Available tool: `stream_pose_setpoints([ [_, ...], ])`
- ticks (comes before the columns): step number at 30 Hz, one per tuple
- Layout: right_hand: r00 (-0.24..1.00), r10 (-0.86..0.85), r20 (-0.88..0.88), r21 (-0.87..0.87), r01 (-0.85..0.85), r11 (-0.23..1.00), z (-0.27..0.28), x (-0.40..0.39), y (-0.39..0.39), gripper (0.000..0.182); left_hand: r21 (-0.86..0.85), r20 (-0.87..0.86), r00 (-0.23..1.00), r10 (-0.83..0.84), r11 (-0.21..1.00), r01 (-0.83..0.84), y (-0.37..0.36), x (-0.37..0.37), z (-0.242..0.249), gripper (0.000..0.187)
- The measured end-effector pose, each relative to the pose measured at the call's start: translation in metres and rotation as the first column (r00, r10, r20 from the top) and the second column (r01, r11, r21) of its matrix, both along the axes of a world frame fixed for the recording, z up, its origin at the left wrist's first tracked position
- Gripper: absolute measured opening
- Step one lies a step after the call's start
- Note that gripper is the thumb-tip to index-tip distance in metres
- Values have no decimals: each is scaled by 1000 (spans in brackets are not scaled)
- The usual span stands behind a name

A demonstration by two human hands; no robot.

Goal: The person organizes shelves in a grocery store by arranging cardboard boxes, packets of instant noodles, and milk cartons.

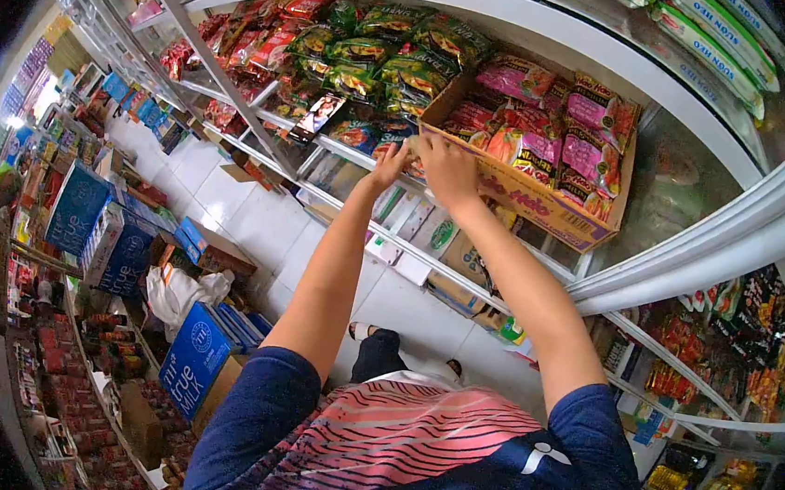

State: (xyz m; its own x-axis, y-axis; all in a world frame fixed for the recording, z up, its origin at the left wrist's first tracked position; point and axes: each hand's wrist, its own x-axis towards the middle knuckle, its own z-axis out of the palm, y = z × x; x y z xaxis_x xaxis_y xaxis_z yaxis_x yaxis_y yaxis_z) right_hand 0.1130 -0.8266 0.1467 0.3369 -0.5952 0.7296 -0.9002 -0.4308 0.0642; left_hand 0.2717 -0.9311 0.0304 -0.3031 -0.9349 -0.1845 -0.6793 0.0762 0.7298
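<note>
A cardboard box (545,212) full of pink noodle packets (565,143) sits on a white wire shelf (345,152), next to rows of green packets (381,57). Both my arms reach up to the box's near left corner. My right hand (446,170) is clamped over the box's front wall at that corner. My left hand (390,163) is just beside it, fingers spread and tips resting against the corner and the shelf edge. It holds nothing that I can see.
Red packets (261,42) fill the shelf further left. Flat boxes (430,239) lie on the shelf below. Blue milk cartons (196,358) and other boxes (74,208) stand on the white tiled floor (246,214). Snack racks (757,342) hang to the right.
</note>
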Motion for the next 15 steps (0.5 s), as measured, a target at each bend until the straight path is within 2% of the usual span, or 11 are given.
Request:
stream_pose_setpoints([
  [2,1000,-20,10,21,20,1000,-25,2,-3,11,-171,27,996,-84,981,88,-7,6,-15,62],
  [3,989,-62,-137,136,81,987,-59,2,-11,10,-171,53,995,-84,981,91,-6,3,-14,54],
  [4,954,-87,-287,232,158,960,-75,-1,-18,9,-184,47,995,-87,978,94,0,-3,0,54],
  [6,962,-67,-264,159,112,981,-64,-6,-14,8,-73,171,979,-114,989,128,21,-10,35,48],
  [7,973,-53,-223,103,77,992,-46,-6,-11,8,-69,161,977,-139,986,151,22,-8,36,50],
  [8,984,-36,-177,49,45,998,-31,-3,-8,8,-62,167,976,-142,986,154,15,-2,21,50],
  [9,987,-69,-142,-61,61,996,-15,-2,-10,9,-137,230,961,-151,973,186,-3,5,-4,56],
  [11,982,-47,-183,-69,35,997,-20,-10,-7,10,-236,85,987,-134,960,151,7,0,1,67],
  [12,975,-25,-221,-76,9,997,-24,-15,-2,11,-97,-126,989,-80,993,68,20,-3,14,66],
  [13,951,-10,-309,42,24,999,-57,-20,-7,12,-85,-109,994,-32,996,23,16,-6,5,66],
  [15,957,-10,-290,6,12,1000,-54,-24,-1,12,-83,-93,996,16,996,-23,0,-8,5,67],
])
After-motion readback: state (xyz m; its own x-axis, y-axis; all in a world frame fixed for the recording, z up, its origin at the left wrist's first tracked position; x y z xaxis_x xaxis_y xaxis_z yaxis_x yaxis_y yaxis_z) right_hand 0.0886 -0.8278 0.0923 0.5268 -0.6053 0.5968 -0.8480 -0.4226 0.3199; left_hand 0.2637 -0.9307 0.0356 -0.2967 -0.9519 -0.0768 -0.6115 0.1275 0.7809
